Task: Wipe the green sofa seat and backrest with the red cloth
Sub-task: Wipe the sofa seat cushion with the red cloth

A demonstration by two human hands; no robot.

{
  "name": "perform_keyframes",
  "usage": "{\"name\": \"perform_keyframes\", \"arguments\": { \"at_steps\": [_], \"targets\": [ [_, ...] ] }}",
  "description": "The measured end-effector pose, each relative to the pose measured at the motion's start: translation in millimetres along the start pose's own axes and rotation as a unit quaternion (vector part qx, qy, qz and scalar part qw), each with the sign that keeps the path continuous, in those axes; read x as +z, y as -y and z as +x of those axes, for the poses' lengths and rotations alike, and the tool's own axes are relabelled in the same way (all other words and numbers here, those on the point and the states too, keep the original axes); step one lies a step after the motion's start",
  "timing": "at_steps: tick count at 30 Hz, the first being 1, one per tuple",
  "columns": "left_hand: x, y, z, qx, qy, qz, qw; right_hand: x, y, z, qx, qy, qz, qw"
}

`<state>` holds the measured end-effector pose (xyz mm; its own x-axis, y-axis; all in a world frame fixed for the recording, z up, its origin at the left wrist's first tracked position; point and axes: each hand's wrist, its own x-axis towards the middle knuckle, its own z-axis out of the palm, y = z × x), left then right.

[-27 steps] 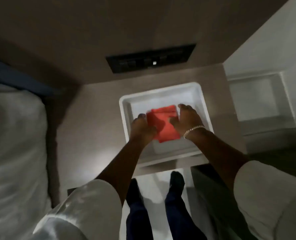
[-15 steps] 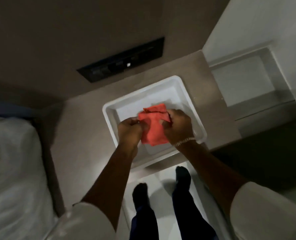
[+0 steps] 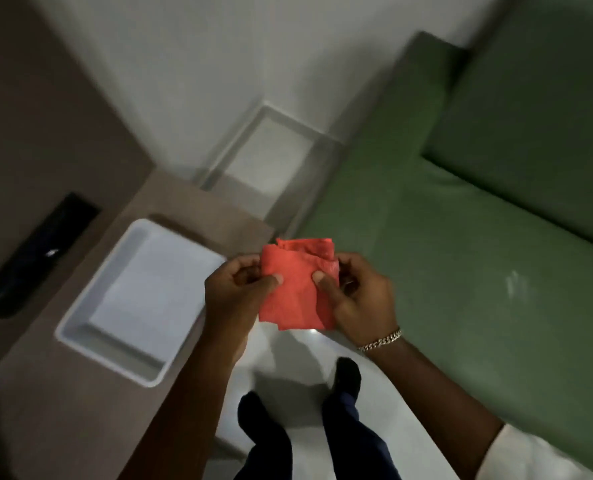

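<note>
Red cloth (image 3: 296, 285) folded, pinched between both hands, left hand (image 3: 234, 294) and right hand (image 3: 355, 297) gripping opposite edges, green sofa (image 3: 461, 237) just beside

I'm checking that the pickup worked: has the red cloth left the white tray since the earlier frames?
Yes. The red cloth is out of the white tray, held to its right, toward the green sofa.

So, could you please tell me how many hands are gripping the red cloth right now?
2: the left hand pinches the red cloth's left edge, and the right hand pinches its right edge.
</note>
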<state>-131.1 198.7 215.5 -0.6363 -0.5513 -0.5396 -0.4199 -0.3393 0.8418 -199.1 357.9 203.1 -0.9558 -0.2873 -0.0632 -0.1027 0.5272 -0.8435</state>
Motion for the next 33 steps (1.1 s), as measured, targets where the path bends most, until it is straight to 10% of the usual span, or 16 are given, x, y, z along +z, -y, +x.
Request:
{"name": "perform_keyframes", "arguments": {
  "at_steps": [10, 16, 21, 24, 27, 30, 33],
  "targets": [
    [278.5, 110.4, -24.9, -0.027, 0.209, 0.164, 0.964, -185.8, -212.1, -40.1, 0.181, -0.236, 0.147, 0.943],
    [399.9, 185.3, 1.8, 0.038, 0.3, 0.232, 0.924, -249.2, -339.1, -18.9, 0.248, -0.21, 0.235, 0.916],
    [432.5, 207.4, 53.2, 0.263, 0.337, 0.472, 0.771, -277.8, -409.6, -27.2, 0.304, -0.218, 0.027, 0.927],
    [440.7, 214.5, 88.0, 0.377, 0.348, 0.608, 0.606, -263.8, -419.7, -35.6, 0.318, -0.304, -0.15, 0.886],
    [444.6, 213.7, 121.4, 0.459, 0.328, 0.68, 0.468, -225.0, -405.7, -26.9, 0.271, -0.182, -0.251, 0.911],
    [456.9, 205.0, 152.4, 0.491, 0.324, 0.689, 0.423, -213.6, -416.0, -24.4, 0.209, -0.097, -0.356, 0.906],
    [463.4, 204.9, 167.0, 0.511, 0.3, 0.688, 0.419, -243.1, -440.0, 0.0, 0.309, -0.193, -0.361, 0.858]
  ]
}}
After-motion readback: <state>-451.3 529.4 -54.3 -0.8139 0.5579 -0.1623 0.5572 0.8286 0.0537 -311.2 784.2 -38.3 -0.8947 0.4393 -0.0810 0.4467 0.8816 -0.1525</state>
